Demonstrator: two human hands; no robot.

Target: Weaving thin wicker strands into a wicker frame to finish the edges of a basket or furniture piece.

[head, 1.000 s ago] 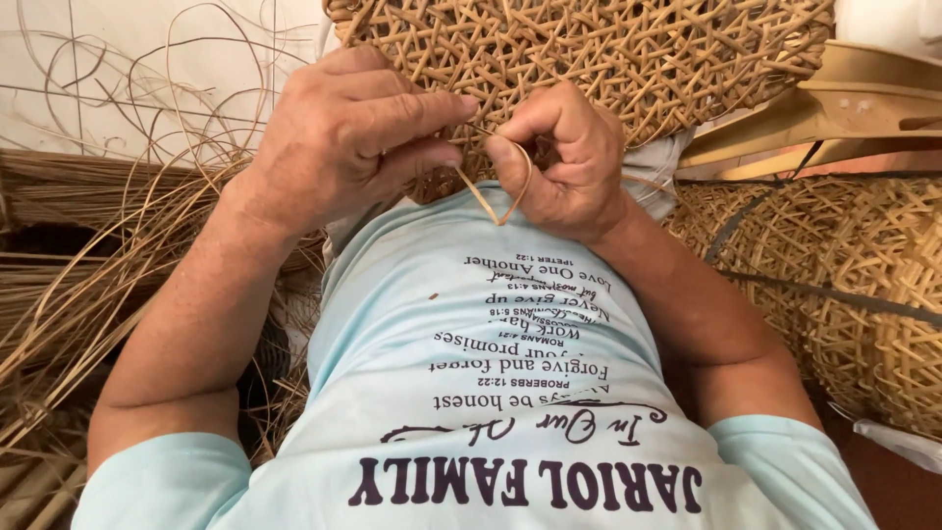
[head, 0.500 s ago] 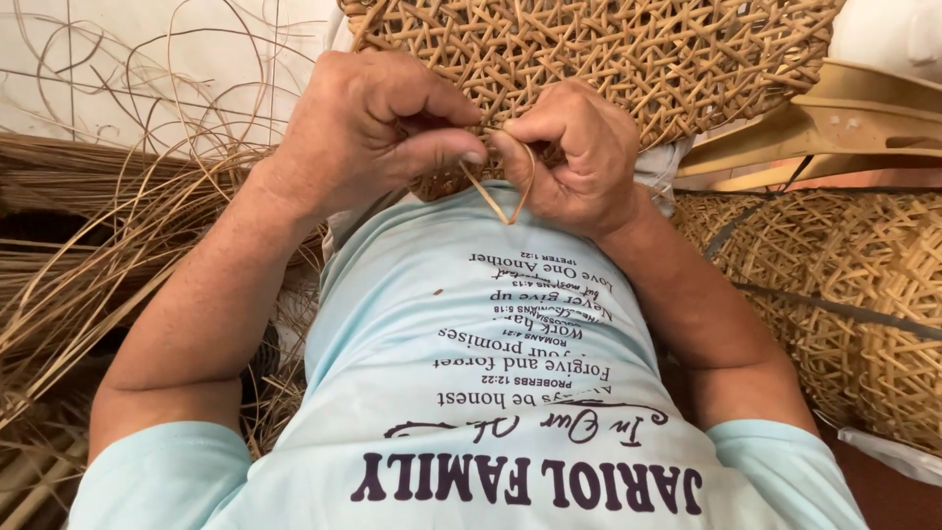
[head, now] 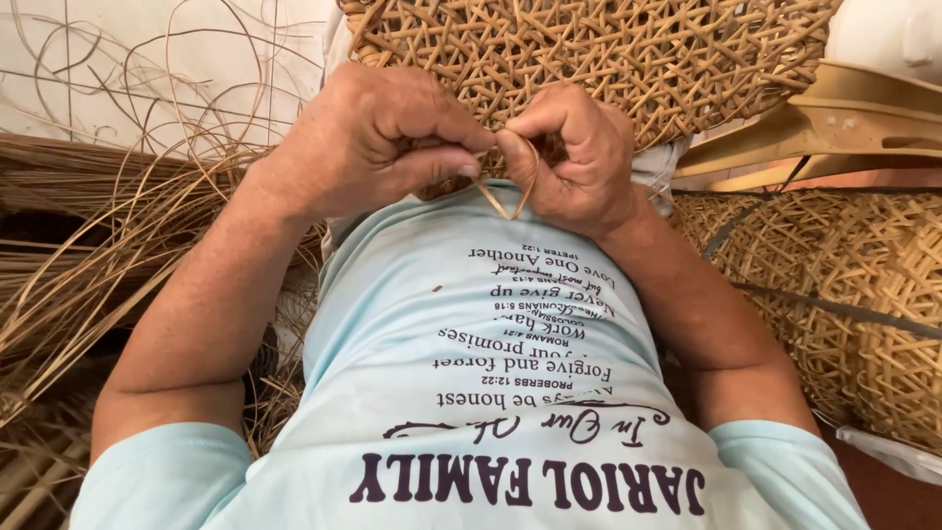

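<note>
An open-weave rattan basket (head: 589, 49) rests against my chest, its near rim right at my fingers. My left hand (head: 378, 137) is curled shut, thumb and fingers pinching a thin tan rattan strip (head: 510, 196) at the basket's edge. My right hand (head: 579, 157) is also closed on that strip, which bends into a small loop below both thumbs. The strip's far end is hidden inside the weave.
Loose rattan strands (head: 98, 236) pile up at my left, some curling over a white surface (head: 147, 59). Another woven basket (head: 863, 294) lies at my right. Flat tan wooden pieces (head: 844, 128) sit behind it.
Both hands have come closer together at the basket rim. The strip, which stuck out straight between them, is now bent into a loop under the thumbs.
</note>
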